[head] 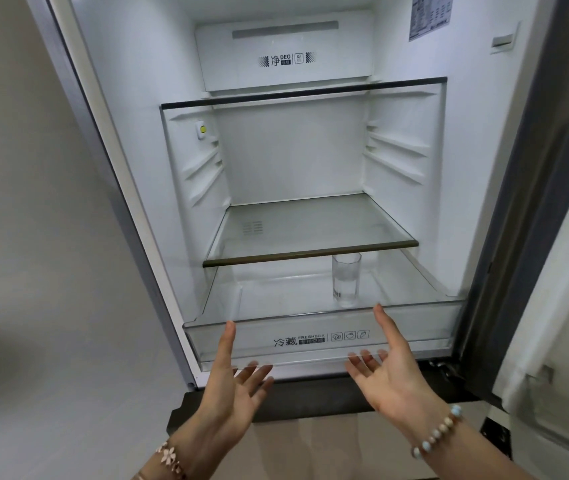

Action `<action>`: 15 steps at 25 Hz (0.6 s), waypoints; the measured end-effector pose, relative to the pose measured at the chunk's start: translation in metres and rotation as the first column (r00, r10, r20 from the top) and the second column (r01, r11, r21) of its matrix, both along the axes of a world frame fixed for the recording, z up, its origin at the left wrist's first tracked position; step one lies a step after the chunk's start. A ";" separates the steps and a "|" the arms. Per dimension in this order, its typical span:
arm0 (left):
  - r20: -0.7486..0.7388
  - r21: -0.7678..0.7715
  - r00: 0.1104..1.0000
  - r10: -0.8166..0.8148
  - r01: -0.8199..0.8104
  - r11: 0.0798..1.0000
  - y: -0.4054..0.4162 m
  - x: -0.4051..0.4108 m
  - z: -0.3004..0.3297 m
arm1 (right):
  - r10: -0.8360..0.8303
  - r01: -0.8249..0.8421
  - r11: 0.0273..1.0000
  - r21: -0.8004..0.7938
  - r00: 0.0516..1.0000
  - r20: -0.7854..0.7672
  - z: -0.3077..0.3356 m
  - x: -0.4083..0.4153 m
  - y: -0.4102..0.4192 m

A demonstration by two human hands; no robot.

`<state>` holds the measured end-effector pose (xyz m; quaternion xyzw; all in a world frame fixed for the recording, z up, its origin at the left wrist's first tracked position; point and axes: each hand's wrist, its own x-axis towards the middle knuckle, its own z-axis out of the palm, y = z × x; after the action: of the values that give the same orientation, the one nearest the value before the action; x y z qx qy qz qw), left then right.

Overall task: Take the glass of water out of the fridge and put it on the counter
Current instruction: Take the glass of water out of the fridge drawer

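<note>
Both wrists come up from the bottom edge, the left wearing a flower bracelet [168,459] and the right a beaded bracelet [437,433]. Left hand [231,379] and right hand [385,368] are spread open, palms turned toward each other, holding nothing; their fingers reach under the lower front edge of the clear drawer [265,332], and each thumb points up across its front face, though blur at the fingertips makes it hard to say whether they touch the plastic. Between the two hands the drawer front, with its printed label, is uncovered. Inside this drawer the glass of water [346,282] stands upright, right of centre and near the front wall, just above and left of the right thumb tip. Its rim sits close beneath the dark front strip of the lower glass shelf [311,252], with little room overhead. Above that shelf the fridge [293,150] interior is open up to the upper shelf [304,93]. At the right the fridge door [525,202] stands swung open.
</note>
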<state>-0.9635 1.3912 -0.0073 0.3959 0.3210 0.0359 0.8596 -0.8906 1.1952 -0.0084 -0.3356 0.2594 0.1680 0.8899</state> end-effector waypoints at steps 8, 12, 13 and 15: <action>0.012 -0.064 1.000 0.026 -0.025 0.998 -0.004 0.000 0.004 | -0.010 0.010 1.000 -0.024 1.000 -0.022 0.006 -0.003 0.001; 0.020 -0.096 0.998 0.053 -0.051 0.994 -0.005 0.001 0.006 | -0.017 0.016 0.999 -0.039 0.999 -0.027 0.005 -0.004 0.002; 0.018 -0.103 0.998 0.060 -0.058 0.993 -0.006 0.001 0.006 | -0.018 0.017 0.999 -0.039 0.999 -0.029 0.005 -0.005 0.002; 0.016 -0.116 0.997 0.069 -0.067 0.991 -0.006 0.001 0.007 | -0.023 0.022 0.999 -0.034 0.999 -0.028 0.005 -0.006 0.003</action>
<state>-0.9629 1.3849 0.0002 0.3340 0.3274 0.0507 0.8824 -0.8970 1.1978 -0.0035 -0.3451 0.2786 0.1582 0.8822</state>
